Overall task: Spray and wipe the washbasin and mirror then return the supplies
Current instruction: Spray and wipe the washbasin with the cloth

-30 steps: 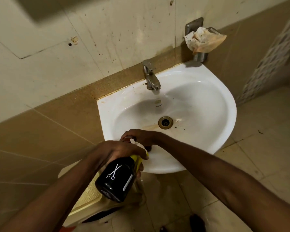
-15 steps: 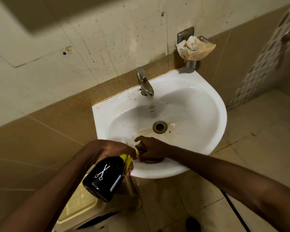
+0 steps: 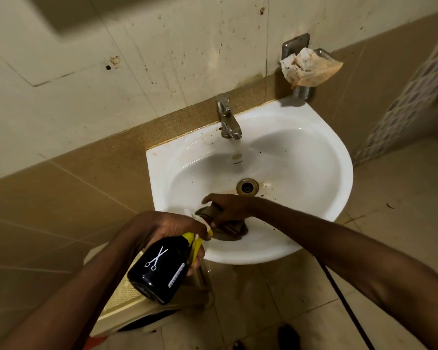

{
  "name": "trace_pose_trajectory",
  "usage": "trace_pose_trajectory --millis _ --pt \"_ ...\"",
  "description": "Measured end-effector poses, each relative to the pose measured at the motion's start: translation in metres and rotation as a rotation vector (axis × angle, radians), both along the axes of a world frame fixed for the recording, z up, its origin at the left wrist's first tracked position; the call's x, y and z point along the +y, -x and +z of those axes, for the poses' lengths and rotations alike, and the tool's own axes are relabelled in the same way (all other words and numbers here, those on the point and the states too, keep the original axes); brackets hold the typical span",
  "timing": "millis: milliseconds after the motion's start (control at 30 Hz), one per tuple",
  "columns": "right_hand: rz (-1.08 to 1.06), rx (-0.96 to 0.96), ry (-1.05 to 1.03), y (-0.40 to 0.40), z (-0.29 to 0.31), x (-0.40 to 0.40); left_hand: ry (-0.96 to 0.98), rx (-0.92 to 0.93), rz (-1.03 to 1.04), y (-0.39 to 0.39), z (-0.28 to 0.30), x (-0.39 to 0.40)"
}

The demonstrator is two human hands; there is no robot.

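A white washbasin [image 3: 321,157] hangs on the tiled wall, speckled with dark dirt and stained around its drain [image 3: 247,186]. My left hand [image 3: 162,228] grips a black spray bottle [image 3: 159,271] with a yellow trigger and a scissors print, its nozzle pointing at the basin's near rim. My right hand [image 3: 228,207] presses a brown cloth [image 3: 232,229] onto the near inner wall of the basin, just beside the nozzle. A dark mirror edge [image 3: 68,13] shows at the top left.
A chrome tap [image 3: 226,117] stands at the basin's back. A metal wall holder [image 3: 301,72] with a crumpled stained paper sits to the back right. A cream bin lid [image 3: 127,299] lies under the bottle. A black cord [image 3: 344,304] runs across the floor tiles.
My right hand has slid a little further into the basin with the cloth, which now shows beneath it. The left hand and bottle stay at the near rim. The view shifted slightly.
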State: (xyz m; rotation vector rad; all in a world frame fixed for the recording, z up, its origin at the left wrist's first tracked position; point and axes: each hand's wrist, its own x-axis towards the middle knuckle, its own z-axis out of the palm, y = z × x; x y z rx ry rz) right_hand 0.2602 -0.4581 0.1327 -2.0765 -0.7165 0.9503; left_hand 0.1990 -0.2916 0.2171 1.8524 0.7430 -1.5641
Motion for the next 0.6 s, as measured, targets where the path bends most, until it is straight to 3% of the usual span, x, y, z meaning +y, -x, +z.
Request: trace_pose_trajectory --millis 233,300,400,467,600 --pt "0.028 0.026 0.011 -0.003 -0.003 0.007 -0.045 -0.042 -0.046 0.0 -0.013 -0.004" --pt "0.07 -0.109 0.052 -0.003 0.004 0.015 0.028 0.016 -0.03 -0.005 0.0 0.0" --pt "0.029 -0.459 0.052 -0.002 0.008 0.034 0.141 0.098 0.017 -0.008 0.013 0.011" --pt "0.095 -0.544 0.077 0.002 0.013 0.038 0.127 0.079 -0.013 -0.004 0.015 0.009" --pt "0.179 -0.366 -0.08 0.025 0.015 0.007 -0.097 -0.125 -0.05 0.016 -0.005 -0.008"
